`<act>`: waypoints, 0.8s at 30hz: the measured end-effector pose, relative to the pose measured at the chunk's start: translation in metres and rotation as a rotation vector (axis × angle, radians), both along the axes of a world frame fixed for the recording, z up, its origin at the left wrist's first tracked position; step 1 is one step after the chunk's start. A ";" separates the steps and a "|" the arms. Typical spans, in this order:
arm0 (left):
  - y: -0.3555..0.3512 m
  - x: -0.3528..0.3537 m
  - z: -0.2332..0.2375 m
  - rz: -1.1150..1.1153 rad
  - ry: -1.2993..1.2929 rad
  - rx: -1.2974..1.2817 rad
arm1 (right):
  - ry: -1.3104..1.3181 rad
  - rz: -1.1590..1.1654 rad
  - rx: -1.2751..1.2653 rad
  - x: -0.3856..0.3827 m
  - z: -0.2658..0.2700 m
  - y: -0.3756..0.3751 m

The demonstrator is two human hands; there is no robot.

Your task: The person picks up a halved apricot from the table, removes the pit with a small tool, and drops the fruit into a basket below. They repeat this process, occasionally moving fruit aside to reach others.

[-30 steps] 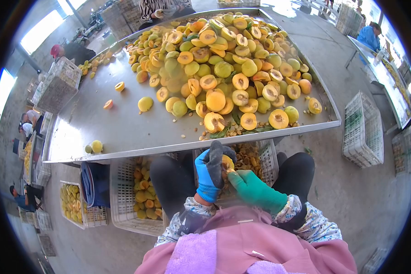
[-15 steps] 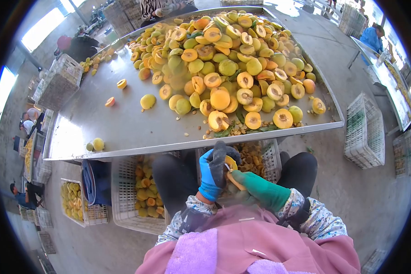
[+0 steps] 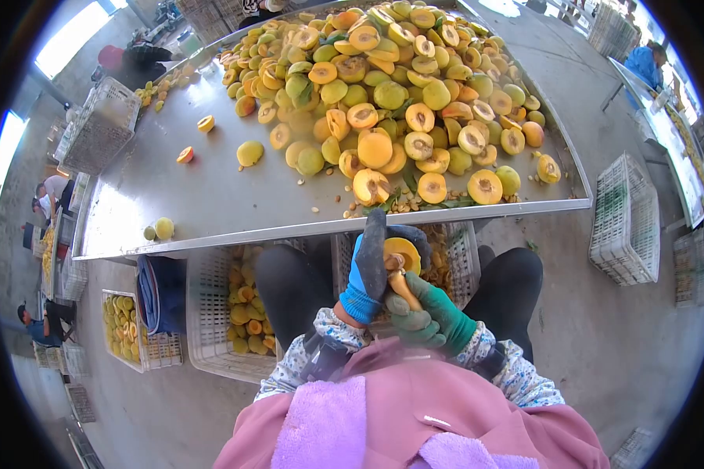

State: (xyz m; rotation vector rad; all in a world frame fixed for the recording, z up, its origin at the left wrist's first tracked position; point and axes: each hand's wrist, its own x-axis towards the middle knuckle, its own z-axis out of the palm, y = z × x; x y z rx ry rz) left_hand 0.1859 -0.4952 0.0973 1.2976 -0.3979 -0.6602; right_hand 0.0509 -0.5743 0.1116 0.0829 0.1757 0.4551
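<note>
My left hand (image 3: 370, 262), in a blue glove with dark grey palm and fingers, is closed around a yellow peach half (image 3: 408, 248), its cut face turned towards me. My right hand (image 3: 430, 314), in a green and grey glove, grips a pitting tool by its wooden handle (image 3: 404, 291). The tool's working end is at the hollow of the peach half, and its tip is hidden there. Both hands are just in front of the table edge, above a white crate (image 3: 465, 262) with yellow peach pieces inside.
A metal table (image 3: 203, 184) bears a big heap of peaches (image 3: 375, 94), whole and halved, plus loose pits near its raised rim. Crates of peaches (image 3: 211, 313) stand left of my knees. A white crate (image 3: 624, 219) is on the floor at right. Other people work further off.
The peach half has turned its cut face towards me. My right hand has moved lower and rolled, now showing its grey fingers around the handle. The view has shifted slightly.
</note>
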 end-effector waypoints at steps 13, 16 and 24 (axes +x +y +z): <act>0.048 0.045 0.033 0.249 -0.148 0.071 | 0.216 -0.238 -1.669 -0.036 -0.037 -0.045; 0.117 0.087 0.051 0.521 -0.833 0.628 | 0.218 -0.222 -1.641 -0.043 -0.055 -0.045; 0.030 0.099 0.039 0.147 -0.936 0.754 | 0.141 -0.257 -1.757 -0.014 -0.103 -0.034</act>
